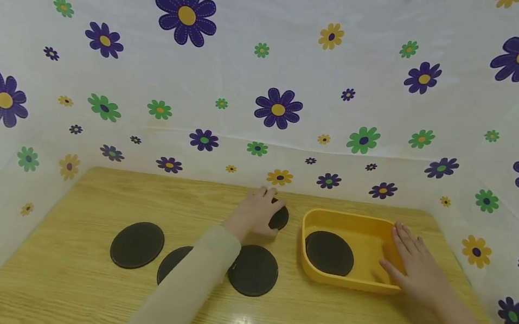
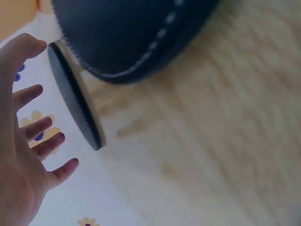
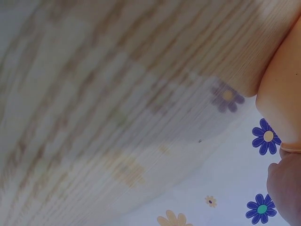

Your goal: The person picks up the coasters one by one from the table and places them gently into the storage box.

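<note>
My left hand is over a round black coaster near the table's back edge. Its fingers are spread and loosely bent, the thumb tip right at the coaster's rim in the left wrist view. A second stitched coaster looms close to that camera. To the right stands a yellow tray, with one black coaster leaning against its left wall. My right hand rests on the tray's right rim, fingers fairly straight and thumb apart from them; only part of it shows in the right wrist view.
Three more black coasters lie on the wooden table: one at left, one partly hidden by my left sleeve, and one right of that sleeve. A white flowered cloth encloses the table's back and sides.
</note>
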A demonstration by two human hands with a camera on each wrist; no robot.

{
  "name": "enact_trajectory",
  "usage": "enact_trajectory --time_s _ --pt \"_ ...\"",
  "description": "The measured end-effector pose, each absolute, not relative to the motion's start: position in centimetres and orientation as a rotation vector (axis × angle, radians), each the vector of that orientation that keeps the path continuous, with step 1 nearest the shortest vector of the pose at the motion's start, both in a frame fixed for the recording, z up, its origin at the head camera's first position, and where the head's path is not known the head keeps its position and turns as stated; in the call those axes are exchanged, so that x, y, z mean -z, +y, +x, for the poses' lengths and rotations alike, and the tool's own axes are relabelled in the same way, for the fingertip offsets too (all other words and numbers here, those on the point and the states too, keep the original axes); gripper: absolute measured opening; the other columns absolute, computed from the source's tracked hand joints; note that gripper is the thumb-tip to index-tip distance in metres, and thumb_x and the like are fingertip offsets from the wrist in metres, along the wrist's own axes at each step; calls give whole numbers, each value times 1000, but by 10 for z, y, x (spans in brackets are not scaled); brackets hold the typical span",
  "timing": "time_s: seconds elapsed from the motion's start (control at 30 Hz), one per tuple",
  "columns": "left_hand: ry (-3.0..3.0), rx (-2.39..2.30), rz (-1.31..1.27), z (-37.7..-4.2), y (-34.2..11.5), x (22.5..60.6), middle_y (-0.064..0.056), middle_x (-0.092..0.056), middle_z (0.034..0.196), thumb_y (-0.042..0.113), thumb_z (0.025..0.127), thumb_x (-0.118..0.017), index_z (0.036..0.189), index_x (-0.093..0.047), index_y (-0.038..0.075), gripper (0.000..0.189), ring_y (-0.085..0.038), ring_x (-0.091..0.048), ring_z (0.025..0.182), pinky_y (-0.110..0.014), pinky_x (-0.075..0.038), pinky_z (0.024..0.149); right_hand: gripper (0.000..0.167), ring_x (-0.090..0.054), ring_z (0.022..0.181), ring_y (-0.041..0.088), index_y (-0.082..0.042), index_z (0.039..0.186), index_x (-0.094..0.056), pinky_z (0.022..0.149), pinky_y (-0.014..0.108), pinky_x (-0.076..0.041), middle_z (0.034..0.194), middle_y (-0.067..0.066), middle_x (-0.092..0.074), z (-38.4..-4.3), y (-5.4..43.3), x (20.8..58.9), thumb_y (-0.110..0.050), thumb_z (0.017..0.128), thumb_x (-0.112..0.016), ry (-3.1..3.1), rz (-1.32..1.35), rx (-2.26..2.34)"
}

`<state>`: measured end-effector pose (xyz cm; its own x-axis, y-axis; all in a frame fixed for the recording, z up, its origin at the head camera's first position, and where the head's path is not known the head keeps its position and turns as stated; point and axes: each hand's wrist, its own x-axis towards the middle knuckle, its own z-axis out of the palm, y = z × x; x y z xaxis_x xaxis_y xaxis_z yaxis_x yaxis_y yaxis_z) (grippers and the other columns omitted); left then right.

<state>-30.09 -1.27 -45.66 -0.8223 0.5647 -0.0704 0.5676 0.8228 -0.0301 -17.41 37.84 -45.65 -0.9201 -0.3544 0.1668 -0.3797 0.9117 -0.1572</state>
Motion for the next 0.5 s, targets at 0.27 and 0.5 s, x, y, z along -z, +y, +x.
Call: enact_trajectory --time_s 0.27,0.5 --pt "2899 -29 777 -306 -12 470 -15 -37 167 55 93 -72 161 -44 28 79 -37 -37 155 -59 -38 122 83 19 164 12 13 164 -19 129 30 17 176 27 -6 -174 379 454 -41 110 -52 -2943 574 -296" --pt "2871 -34 782 -310 -15 471 -18 -38 167 56 93 -72 163 -42 27 81 -39 -36 156 -58 -39 121 83 18 164 13 13 163 -19 128 27 18 176 26 -6 -174 379 455 -40 110 -53 -2935 580 -286"
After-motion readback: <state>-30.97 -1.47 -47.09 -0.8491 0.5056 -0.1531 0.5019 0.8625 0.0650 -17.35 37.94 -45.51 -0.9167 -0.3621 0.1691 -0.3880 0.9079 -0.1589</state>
